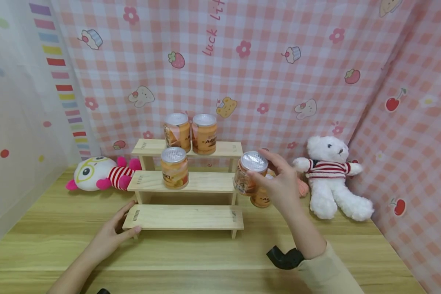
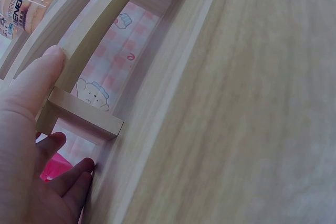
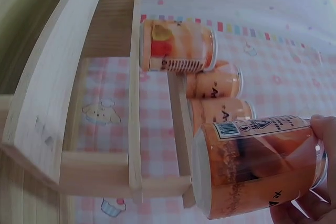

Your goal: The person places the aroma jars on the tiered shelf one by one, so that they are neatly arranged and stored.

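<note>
My right hand (image 1: pixel 281 181) grips a can (image 1: pixel 247 173) with an orange printed label and silver lid near its top. That can is held up at the right end of the middle step of a three-step wooden display shelf (image 1: pixel 183 218); its base shows in the right wrist view. Two matching cans (image 1: pixel 204 134) stand on the top step, and one can (image 1: pixel 174 168) stands left of centre on the middle step. At the bottom step's left end, my left hand (image 1: pixel 112 234) holds the shelf, thumb on the front edge (image 2: pixel 52 59) and fingers around the side.
Behind the held can, another can (image 1: pixel 260 198) stands on the wooden table (image 1: pixel 191 261), partly hidden. A white teddy bear (image 1: pixel 328 175) sits at the right beside some pink yarn (image 1: pixel 302 188). On the left lies a pink-and-white plush toy (image 1: pixel 103 173). Checked cloth hangs behind.
</note>
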A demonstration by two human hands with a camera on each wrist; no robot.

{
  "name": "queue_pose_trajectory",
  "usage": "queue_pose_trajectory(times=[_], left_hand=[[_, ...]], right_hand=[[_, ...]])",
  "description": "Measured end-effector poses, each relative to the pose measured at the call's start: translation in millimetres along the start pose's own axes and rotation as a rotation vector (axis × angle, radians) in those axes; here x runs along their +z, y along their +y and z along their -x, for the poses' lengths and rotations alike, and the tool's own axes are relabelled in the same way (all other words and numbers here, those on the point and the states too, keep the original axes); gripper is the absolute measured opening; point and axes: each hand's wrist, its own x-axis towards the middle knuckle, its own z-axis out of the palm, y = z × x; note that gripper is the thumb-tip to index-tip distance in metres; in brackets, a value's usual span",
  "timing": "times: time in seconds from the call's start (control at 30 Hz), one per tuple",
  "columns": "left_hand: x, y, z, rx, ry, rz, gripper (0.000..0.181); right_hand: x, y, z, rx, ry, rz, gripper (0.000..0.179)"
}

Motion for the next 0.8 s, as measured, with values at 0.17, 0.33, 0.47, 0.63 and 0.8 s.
queue_pose_trajectory(times=[0.17,0.33,0.47,0.63,0.8], left_hand=[[0.3,0.1,-0.2,0.001,0.002,-0.001,0.077],[0.3,0.4,-0.3,0.001,0.000,-0.003,0.077],[0.3,-0.2,-0.6,0.006,-0.001,0.006,0.077],[0.5,-0.3,-0.2,0.011,0.002,-0.001,0.077],[0.4,0.6,-0.3,0.001,0.002,-0.016,0.078]], right_hand=[[16,-2,-2.5,-0.062,-0.017,-0.025,0.054],[30,-3,-4.9,-0.100,-0.038,-0.051,0.056],[41,-3,-6.9,-0.099,-0.055,-0.056,0.056],[55,-2,-9.3,-0.084,-0.066,-0.054,0.055],[67,0,-13.8,-0.077,-0.062,-0.067,0.055]])
